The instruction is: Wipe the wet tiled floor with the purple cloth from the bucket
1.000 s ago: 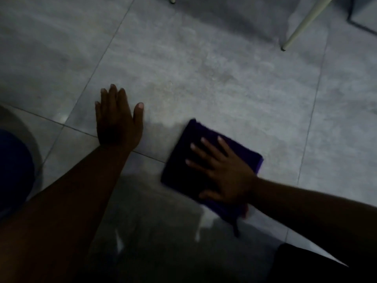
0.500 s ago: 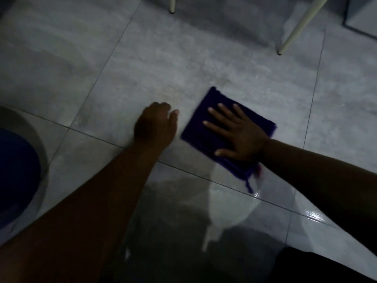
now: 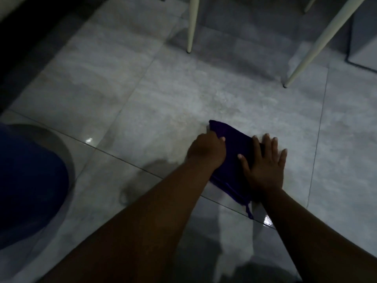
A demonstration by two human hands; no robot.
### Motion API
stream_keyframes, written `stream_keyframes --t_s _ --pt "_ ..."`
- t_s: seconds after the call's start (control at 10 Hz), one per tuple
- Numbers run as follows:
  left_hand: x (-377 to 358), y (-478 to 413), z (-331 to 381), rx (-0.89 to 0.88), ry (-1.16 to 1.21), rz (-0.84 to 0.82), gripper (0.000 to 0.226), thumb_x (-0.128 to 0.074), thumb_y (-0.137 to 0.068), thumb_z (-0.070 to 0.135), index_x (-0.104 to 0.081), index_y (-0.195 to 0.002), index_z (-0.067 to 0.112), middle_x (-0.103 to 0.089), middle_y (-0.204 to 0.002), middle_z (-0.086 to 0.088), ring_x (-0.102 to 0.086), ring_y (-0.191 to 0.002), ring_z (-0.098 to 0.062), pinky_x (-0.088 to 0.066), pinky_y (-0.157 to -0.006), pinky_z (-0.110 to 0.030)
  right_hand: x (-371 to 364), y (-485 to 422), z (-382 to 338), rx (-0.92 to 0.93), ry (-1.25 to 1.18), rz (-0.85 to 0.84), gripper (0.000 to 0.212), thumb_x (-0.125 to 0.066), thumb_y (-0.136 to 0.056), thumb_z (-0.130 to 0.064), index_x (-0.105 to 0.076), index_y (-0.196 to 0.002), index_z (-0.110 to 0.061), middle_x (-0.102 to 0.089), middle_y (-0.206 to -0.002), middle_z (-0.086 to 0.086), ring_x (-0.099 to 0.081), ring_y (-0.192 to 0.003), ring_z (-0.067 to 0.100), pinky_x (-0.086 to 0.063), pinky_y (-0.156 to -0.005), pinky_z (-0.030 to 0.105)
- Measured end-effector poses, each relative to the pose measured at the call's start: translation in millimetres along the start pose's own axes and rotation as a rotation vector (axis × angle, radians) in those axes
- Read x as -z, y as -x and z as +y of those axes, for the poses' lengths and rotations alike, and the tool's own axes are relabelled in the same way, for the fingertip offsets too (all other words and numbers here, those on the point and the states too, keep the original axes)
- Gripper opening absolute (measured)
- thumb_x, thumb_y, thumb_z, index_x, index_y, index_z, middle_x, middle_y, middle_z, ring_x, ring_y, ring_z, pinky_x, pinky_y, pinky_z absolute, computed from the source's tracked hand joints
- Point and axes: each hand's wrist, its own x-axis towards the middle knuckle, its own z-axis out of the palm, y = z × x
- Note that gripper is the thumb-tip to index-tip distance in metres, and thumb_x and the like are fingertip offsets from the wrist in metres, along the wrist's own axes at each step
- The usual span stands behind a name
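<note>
The purple cloth (image 3: 234,148) lies folded on the grey tiled floor (image 3: 163,99), just right of the view's centre. My left hand (image 3: 206,149) is curled over the cloth's left edge, fingers closed on it. My right hand (image 3: 265,162) lies flat with fingers spread, its thumb side on the cloth's right part and its outer fingers on the tile. A loose purple thread (image 3: 249,212) trails from the cloth's near corner. The bucket (image 3: 61,152) shows at the left edge, with a dark blue inside.
Two white chair legs (image 3: 191,25) (image 3: 318,45) stand on the tiles beyond the cloth. A grey cabinet base (image 3: 365,48) is at the far right. A dark strip runs along the top left. Wet gloss (image 3: 267,222) shines near my right forearm.
My left hand has come off the floor and moved right onto the cloth's left edge. My right hand slid toward the cloth's right side. The view tipped up, showing more of the chair legs.
</note>
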Motion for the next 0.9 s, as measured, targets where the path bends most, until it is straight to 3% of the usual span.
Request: stream_keyframes --t_s 0.1,0.2,0.3,0.4,0.5,0.6,0.7,0.8,0.9 --pt "40.9 23.0 23.6 -0.145 0.038 0.005 0.041 -0.036 -0.102 0.034 -0.052 -0.122 0.002 -0.058 -0.126 -0.021 -0.059 -0.111 -0.036 -0.047 -0.087 -0.04 10.7 0.0 -16.2 -0.09 -0.071 0.016 0.092 -0.011 -0.087 -0.075 -0.011 -0.159 -0.019 -0.004 -0.168 0.017 0.003 -0.156 0.033 0.004 -0.125 0.054" --pt "102.9 42.9 44.7 -0.212 0.119 0.028 0.036 -0.04 -0.101 0.025 -0.048 -0.128 0.003 -0.06 -0.124 -0.02 -0.063 -0.104 -0.034 -0.049 -0.077 -0.035 30.1 -8.3 -68.2 -0.158 -0.486 0.018 0.094 -0.019 -0.085 -0.07 -0.026 -0.156 -0.008 -0.022 -0.164 0.021 -0.012 -0.154 0.038 -0.011 -0.124 0.052" --pt "189.0 66.1 46.4 -0.24 0.234 0.164 0.03 -0.042 -0.1 0.027 -0.05 -0.125 0.012 -0.06 -0.108 -0.007 -0.057 -0.076 -0.012 -0.039 -0.056 -0.014 78.1 -12.4 -152.9 -0.236 -1.425 -0.248 0.068 -0.037 -0.097 -0.062 -0.049 -0.144 -0.014 -0.057 -0.142 0.017 -0.05 -0.134 0.038 -0.049 -0.099 0.047" --pt "285.6 97.4 24.9 -0.246 0.327 0.36 0.017 -0.045 -0.099 0.031 -0.053 -0.101 0.016 -0.061 -0.084 -0.001 -0.059 -0.068 -0.013 -0.043 -0.052 -0.02 147.4 -22.2 -235.7 -0.105 -1.964 -0.685 0.073 -0.045 -0.087 -0.067 -0.053 -0.14 -0.017 -0.071 -0.124 0.013 -0.07 -0.108 0.033 -0.057 -0.08 0.045" --pt "361.7 146.3 -18.2 -0.192 0.569 0.554 0.027 -0.049 -0.095 0.036 -0.058 -0.107 0.013 -0.07 -0.099 -0.015 -0.07 -0.088 -0.032 -0.059 -0.081 -0.048 213.2 -28.6 -306.2 0.174 -2.037 -0.836 0.056 -0.055 -0.094 -0.048 -0.053 -0.139 -0.015 -0.076 -0.113 0.008 -0.076 -0.094 0.025 -0.062 -0.068 0.043" --pt "398.4 190.9 -79.4 -0.075 0.621 0.717 0.031 -0.048 -0.091 0.048 -0.059 -0.106 0.024 -0.071 -0.104 -0.01 -0.071 -0.093 -0.031 -0.058 -0.084 -0.055 254.4 -29.2 -360.6 0.316 -2.053 -0.812 0.05 -0.067 -0.093 -0.024 -0.051 -0.14 -0.013 -0.068 -0.13 0.015 -0.069 -0.114 0.033 -0.06 -0.088 0.046" --pt "399.1 218.6 -145.6 0.102 0.667 0.747 0.016 -0.046 -0.097 0.045 -0.058 -0.096 0.034 -0.069 -0.1 0.001 -0.074 -0.082 -0.013 -0.063 -0.063 -0.03 264.4 -18.1 -399.3 0.317 -1.87 -0.763 0.06 -0.075 -0.086 -0.012 -0.048 -0.14 -0.02 -0.066 -0.128 0.014 -0.071 -0.108 0.031 -0.06 -0.088 0.049" --pt "372.4 221.2 -207.2 0.382 0.623 0.613 0.016 -0.051 -0.099 0.031 -0.059 -0.102 0.018 -0.066 -0.104 -0.005 -0.069 -0.078 -0.015 -0.054 -0.06 -0.026 247.1 -4.2 -415.2 0.329 -1.515 -0.79 0.071 -0.074 -0.086 -0.007 -0.04 -0.145 -0.025 -0.063 -0.123 0.013 -0.069 -0.105 0.033 -0.06 -0.089 0.048" --pt "349.4 213.4 -232.3 0.525 0.656 0.398 0.024 -0.057 -0.097 0.023 -0.051 -0.117 0.011 -0.061 -0.098 -0.015 -0.063 -0.079 -0.023 -0.056 -0.062 -0.035 215.9 7.5 -400.9 0.327 -1.185 -0.67 0.074 -0.073 -0.088 -0.011 -0.035 -0.149 -0.029 -0.059 -0.122 0.006 -0.066 -0.105 0.028 -0.06 -0.083 0.04"
